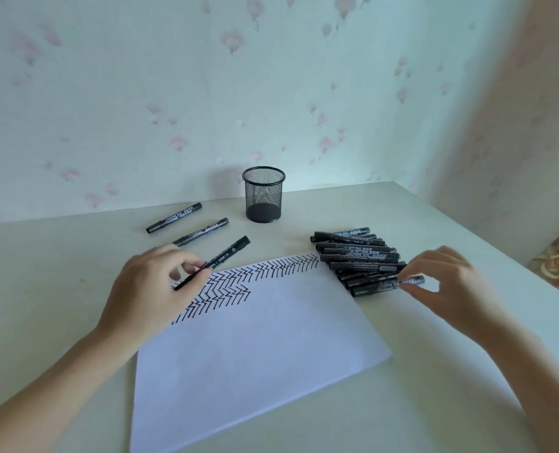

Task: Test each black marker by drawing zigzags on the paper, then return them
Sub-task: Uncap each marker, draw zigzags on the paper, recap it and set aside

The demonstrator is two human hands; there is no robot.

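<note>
Left hand (147,289) positioned over the upper left corner of the paper (255,348), fingers (191,266) curled around a black marker (214,261) held at a slant, cap end pointing up and away toward the mesh pen cup (263,195), lower end down at the sheet's edge; whether the tip touches the paper cannot be told. Right hand (448,282) placed just off the paper's right edge, thumb and forefinger pinching the end of one marker (386,282) at the near side of the marker pile (358,255); remaining fingers loosely bent, holding nothing else. Pile lying flat on the worktop (435,403), roughly side by side and overlapping, touching the paper's upper right corner. Two further markers (173,218) set apart on the worktop to the left of the cup, both slanted the same way, the nearer one partly hidden behind the left hand. Rows of black zigzags (271,268) running across the top edge of the paper, with more rows stacked below at the left; rest of the sheet blank. Mesh pen cup standing upright near the wall, well apart from both hands. Flowered wallpaper (206,93) behind the worktop.
</note>
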